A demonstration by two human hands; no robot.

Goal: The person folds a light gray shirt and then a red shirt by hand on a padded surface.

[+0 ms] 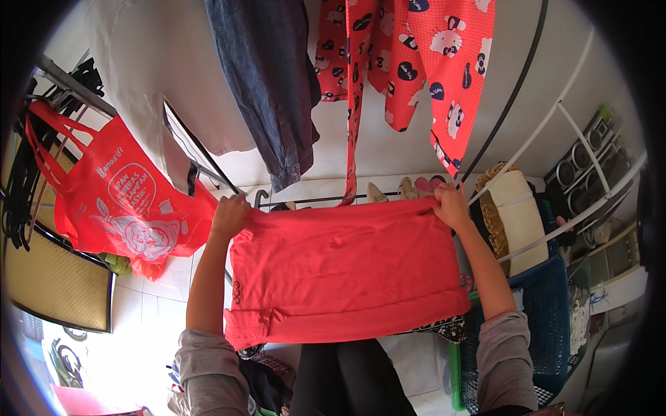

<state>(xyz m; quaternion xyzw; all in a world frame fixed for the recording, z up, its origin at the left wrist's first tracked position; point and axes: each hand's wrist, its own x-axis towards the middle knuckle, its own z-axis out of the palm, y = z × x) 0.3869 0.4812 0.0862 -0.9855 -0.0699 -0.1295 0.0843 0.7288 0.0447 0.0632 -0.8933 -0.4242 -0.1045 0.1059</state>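
A red cloth garment [348, 265] is spread flat in front of me, with small dark rings printed near its left side. My left hand [230, 214] grips its upper left corner, and my right hand [451, 204] grips the upper right corner. Part of the cloth is folded over along the lower edge. Black patterned fabric [442, 329] shows beneath the lower right edge; what else lies under the garment is hidden.
Above hang a denim garment [270, 93], pale clothes and red patterned fabric [452, 62]. A red tote bag [130, 203] hangs at left beside black hangers [18, 208]. Shoes [375, 193] stand beyond the cloth. At right are white metal bars [559, 229] and a blue plastic basket [541, 322].
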